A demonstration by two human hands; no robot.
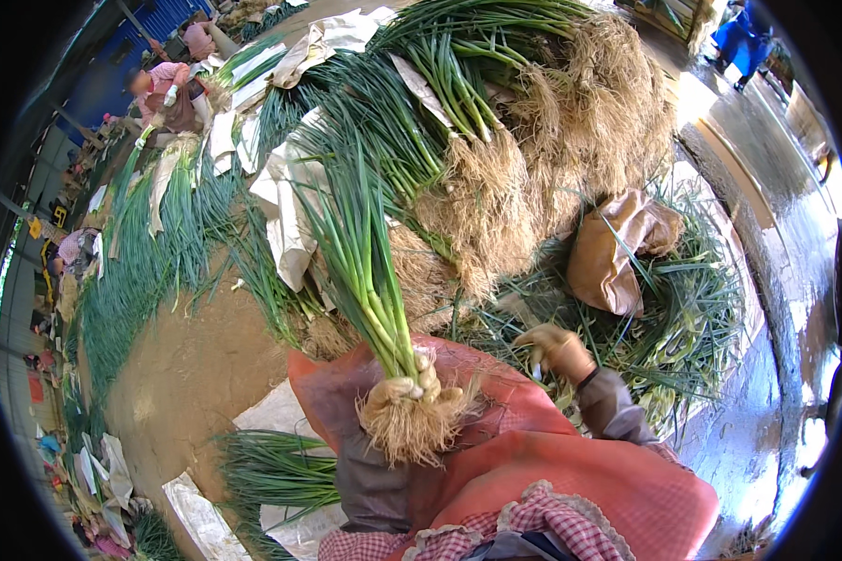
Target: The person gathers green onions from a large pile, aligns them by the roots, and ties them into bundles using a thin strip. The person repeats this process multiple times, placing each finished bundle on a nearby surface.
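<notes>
My left hand [431,379], gloved, is closed around the white lower stems of a bunch of green onions [372,280]. The long green leaves point away from me, and the tan, tangled roots [421,428] hang towards me over my red apron [547,463]. My right hand [556,352], also gloved, is off to the right with its fingers apart and slightly blurred. Below it lies a heap of loose leaves and peelings [687,329]; a small white bit near its fingers is too unclear to name.
Beyond the bunch rises a big pile of rooted green onions [484,175]. A crumpled brown sack [617,245] rests on the peelings. More onions [281,463] lie at lower left on the earth floor [182,365]. A co-worker [172,98] sits at upper left; wet pavement [807,280] runs along the right.
</notes>
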